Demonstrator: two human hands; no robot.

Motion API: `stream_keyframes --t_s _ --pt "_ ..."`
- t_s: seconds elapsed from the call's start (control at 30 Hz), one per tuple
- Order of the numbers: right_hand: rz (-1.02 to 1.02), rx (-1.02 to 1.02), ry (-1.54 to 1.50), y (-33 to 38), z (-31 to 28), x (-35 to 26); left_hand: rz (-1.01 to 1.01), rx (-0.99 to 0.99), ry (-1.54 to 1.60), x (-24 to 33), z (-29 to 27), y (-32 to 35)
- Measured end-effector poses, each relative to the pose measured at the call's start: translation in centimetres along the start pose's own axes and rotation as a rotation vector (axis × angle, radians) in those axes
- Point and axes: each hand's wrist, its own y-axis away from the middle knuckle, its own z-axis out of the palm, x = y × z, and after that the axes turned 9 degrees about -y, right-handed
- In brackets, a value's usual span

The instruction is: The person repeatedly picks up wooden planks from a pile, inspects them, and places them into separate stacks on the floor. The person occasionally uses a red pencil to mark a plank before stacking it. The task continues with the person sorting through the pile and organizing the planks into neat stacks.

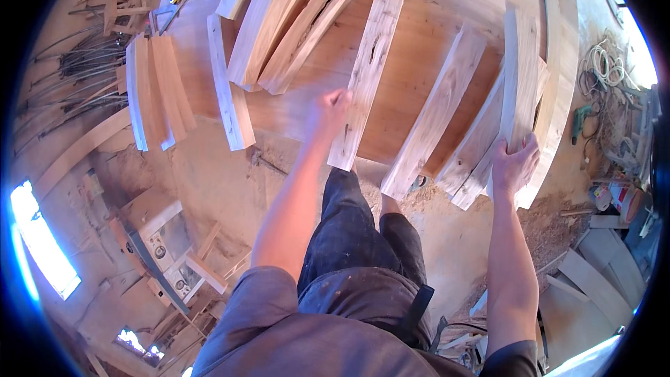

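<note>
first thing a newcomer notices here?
Curved wooden planks fanned out across a big wooden table at the top of the view. The left hand grips the edge of a knotty middle plank, while the right hand holds the end of a plank stood on edge at right. Sawdust covers the floor below.

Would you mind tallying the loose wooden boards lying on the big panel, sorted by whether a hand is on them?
Boards under the left hand: 1, the pale plank.
Boards gripped by the right hand: 1, the upright board.
Boards with no hand on them, as far as visible: 9, like the middle plank.
Total: 11
</note>
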Motion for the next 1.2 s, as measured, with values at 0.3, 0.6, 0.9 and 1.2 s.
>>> stream_keyframes --t_s 0.3,0.6,0.9,1.2 --pt "0.008 0.014 0.005 -0.1 -0.1 0.2 -0.130 0.014 0.085 7.0 0.6 -7.8" --pt "-0.007 0.025 0.022 0.0 -0.1 0.3 -0.080 -0.046 0.111 6.8 -0.7 -8.2" --pt "0.015 0.022 0.020 -0.3 -0.1 0.1 0.024 0.023 -0.213 7.9 0.4 -7.2" --pt "-0.024 0.057 0.002 -0.1 0.5 1.1 0.196 0.122 -0.266 7.0 2.7 -3.4"
